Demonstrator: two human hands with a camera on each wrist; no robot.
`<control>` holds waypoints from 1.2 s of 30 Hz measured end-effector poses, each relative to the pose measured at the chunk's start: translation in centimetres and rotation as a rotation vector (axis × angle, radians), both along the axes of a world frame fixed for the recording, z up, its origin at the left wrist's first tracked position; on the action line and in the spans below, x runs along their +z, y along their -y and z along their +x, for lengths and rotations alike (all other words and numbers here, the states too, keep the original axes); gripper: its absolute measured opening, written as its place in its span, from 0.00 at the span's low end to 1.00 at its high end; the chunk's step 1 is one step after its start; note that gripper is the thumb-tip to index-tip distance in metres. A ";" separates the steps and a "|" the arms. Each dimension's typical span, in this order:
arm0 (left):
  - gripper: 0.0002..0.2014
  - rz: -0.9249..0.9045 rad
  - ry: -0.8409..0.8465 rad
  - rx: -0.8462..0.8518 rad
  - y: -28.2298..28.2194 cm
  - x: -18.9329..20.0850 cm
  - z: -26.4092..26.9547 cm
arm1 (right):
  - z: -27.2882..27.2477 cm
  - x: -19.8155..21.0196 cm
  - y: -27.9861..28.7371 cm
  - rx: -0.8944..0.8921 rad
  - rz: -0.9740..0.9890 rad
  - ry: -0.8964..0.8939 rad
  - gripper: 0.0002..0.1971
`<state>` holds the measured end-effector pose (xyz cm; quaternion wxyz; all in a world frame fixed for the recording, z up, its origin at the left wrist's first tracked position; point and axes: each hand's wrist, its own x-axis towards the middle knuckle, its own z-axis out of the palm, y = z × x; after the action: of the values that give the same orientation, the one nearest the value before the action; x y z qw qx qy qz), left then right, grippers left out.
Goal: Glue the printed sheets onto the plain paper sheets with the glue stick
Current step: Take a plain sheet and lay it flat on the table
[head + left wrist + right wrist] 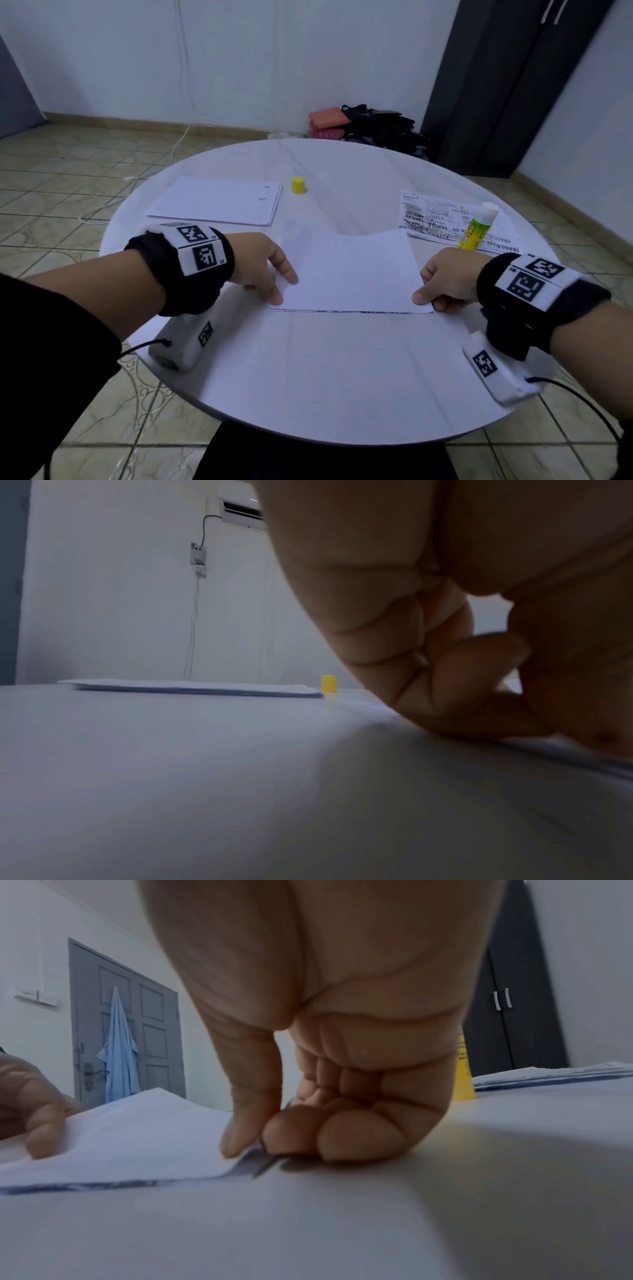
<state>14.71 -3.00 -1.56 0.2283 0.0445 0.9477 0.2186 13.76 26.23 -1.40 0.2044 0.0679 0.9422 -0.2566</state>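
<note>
Both hands, left hand (263, 263) and right hand (445, 281), pinch plain sheet (349, 270) corners over printed sheet (342, 311) (edge showing); next: align, press flat.

Left wrist: a black fabric wristband (186, 274) is worn, faced with white blocks printed with black square code markers.
Left camera unit: a white padded box (185, 342) with a code marker is seen below the wrist; a thin black cable is attached.
Right wrist: a matching black band (534, 284) with white marker blocks is worn.
Right camera unit: a white box (496, 370), marker and black cable are seen.
Sleeve: dark cloth (51, 329) is worn on the left arm.
</note>
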 end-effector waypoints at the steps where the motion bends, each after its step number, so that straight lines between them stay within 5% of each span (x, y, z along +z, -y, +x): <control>1: 0.16 0.003 0.001 0.000 0.0 0.0 0.0 | 0.0 0.0 0.0 0.000 0.000 0.001 0.22; 36: 0.16 0.000 -0.012 0.022 -0.3 0.1 0.5 | 0.3 0.3 0.1 0.009 0.003 -0.007 0.21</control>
<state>15.26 -2.73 -1.41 0.2200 0.0354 0.9495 0.2207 14.03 26.12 -1.12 0.2022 0.0628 0.9436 -0.2546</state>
